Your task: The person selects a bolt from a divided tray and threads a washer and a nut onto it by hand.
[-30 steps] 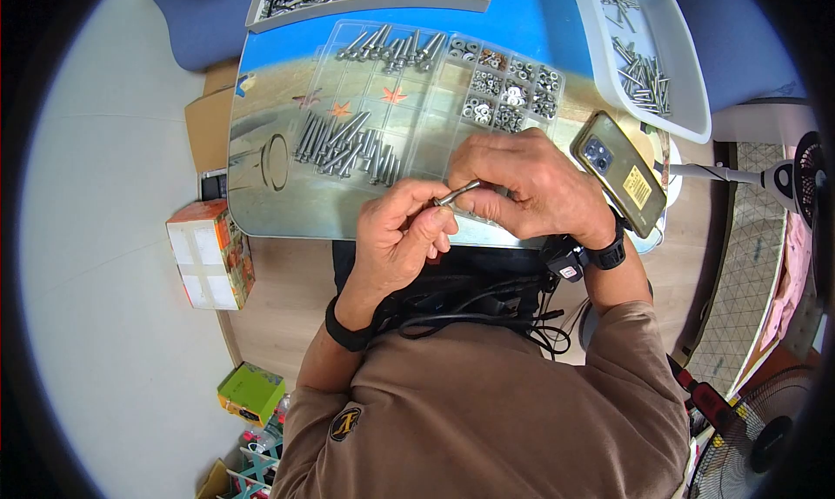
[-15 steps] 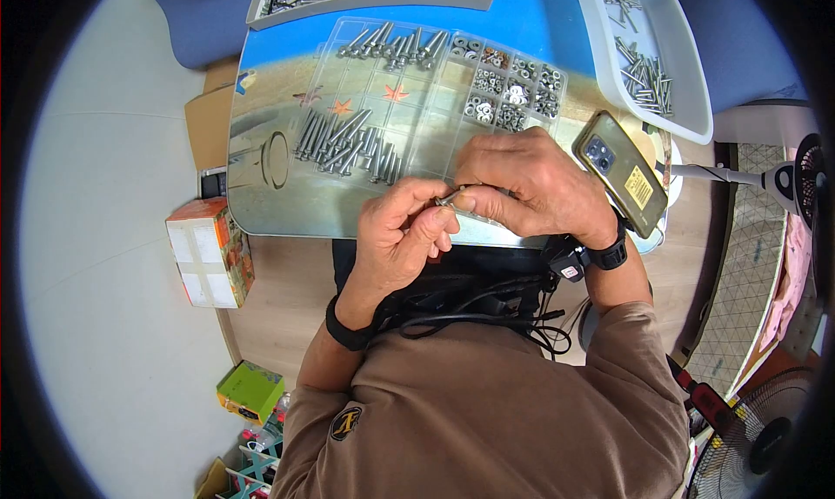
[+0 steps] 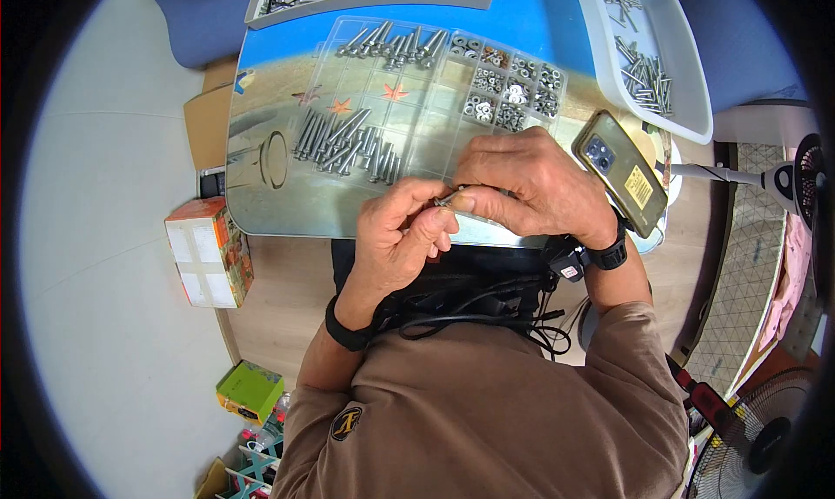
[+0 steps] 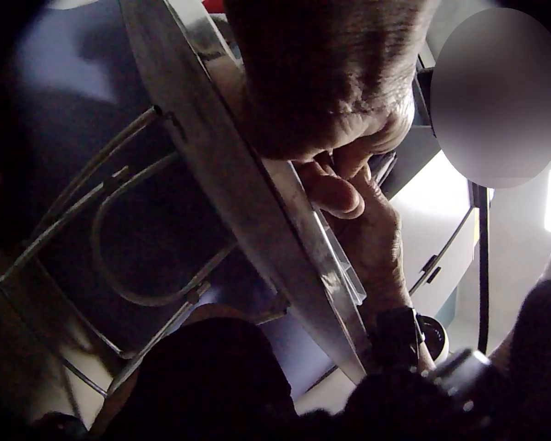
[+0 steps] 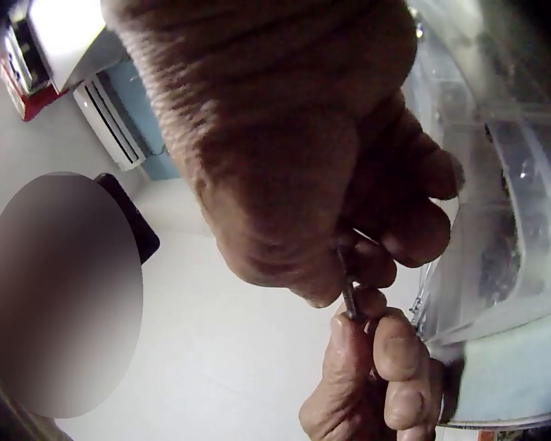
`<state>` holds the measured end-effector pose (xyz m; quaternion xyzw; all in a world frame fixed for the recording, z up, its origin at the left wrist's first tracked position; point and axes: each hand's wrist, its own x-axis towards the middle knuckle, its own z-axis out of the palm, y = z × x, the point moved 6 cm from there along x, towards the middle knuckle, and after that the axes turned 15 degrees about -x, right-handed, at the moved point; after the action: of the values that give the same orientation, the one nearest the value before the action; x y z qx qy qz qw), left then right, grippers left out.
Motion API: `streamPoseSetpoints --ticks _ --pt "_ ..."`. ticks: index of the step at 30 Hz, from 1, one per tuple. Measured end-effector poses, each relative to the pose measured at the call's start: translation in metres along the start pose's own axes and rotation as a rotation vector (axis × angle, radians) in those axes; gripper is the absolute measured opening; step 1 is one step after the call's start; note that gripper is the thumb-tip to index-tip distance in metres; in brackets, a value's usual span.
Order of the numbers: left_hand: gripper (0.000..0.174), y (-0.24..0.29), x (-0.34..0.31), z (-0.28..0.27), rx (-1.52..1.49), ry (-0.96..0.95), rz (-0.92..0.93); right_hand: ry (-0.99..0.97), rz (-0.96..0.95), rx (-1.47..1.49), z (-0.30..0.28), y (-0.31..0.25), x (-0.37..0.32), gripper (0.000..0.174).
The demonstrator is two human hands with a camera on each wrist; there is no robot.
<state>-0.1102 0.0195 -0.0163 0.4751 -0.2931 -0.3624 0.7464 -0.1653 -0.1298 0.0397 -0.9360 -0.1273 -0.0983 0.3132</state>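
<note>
In the head view my left hand (image 3: 402,234) pinches one end of a small metal bolt (image 3: 446,200) between thumb and forefinger. My right hand (image 3: 531,186) meets it from the other side, thumb and forefinger gripping the bolt's far part, which they hide. The right wrist view shows the dark shank of the bolt (image 5: 351,299) bridging the two hands' fingertips. Both hands are held over the table's near edge, beside a clear divided box (image 3: 426,156). Its compartments hold nuts and washers (image 3: 513,95) on the right.
Several long bolts (image 3: 335,143) lie left of the hands, with more bolts (image 3: 396,47) behind. A white tub (image 3: 696,121) of screws stands at the back right, and a phone (image 3: 622,173) lies near my right wrist. A grey tray (image 3: 374,8) of hardware sits at the far edge.
The right thumb and forefinger have come over the bolt's protruding end, which showed between the hands a second ago. In the last half second both hands stay nearly in place.
</note>
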Motion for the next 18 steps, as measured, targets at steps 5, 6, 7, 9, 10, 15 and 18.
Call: streamPoseSetpoints --ticks 5,6,7,9,10,15,18 --pt "0.015 0.0001 0.0001 -0.0001 -0.030 0.013 0.007 0.056 0.049 0.080 -0.0057 -0.0045 0.0024 0.022" --pt "0.015 0.0001 0.0002 0.0000 -0.030 0.013 0.007 0.082 0.030 0.080 -0.0072 -0.0058 0.0025 0.021" --pt "0.015 -0.0001 0.0001 0.0001 -0.031 0.013 0.005 0.082 0.030 0.080 -0.0064 -0.0046 0.0020 0.021" --pt "0.015 -0.0003 0.0003 0.0000 -0.031 0.013 0.003 0.080 -0.010 0.059 -0.0036 -0.0021 0.0008 0.020" --pt "0.015 0.0001 0.0007 0.0002 -0.027 0.008 0.009 0.079 -0.010 0.059 -0.0033 0.0000 0.0001 0.020" --pt "0.015 0.0018 0.0010 0.0009 0.001 0.001 0.011 0.023 0.007 0.042 -0.0014 -0.0001 0.0005 0.016" --pt "0.015 0.0021 0.0008 0.0006 -0.009 0.019 0.025 0.066 0.073 0.091 -0.0072 -0.0046 0.0022 0.018"
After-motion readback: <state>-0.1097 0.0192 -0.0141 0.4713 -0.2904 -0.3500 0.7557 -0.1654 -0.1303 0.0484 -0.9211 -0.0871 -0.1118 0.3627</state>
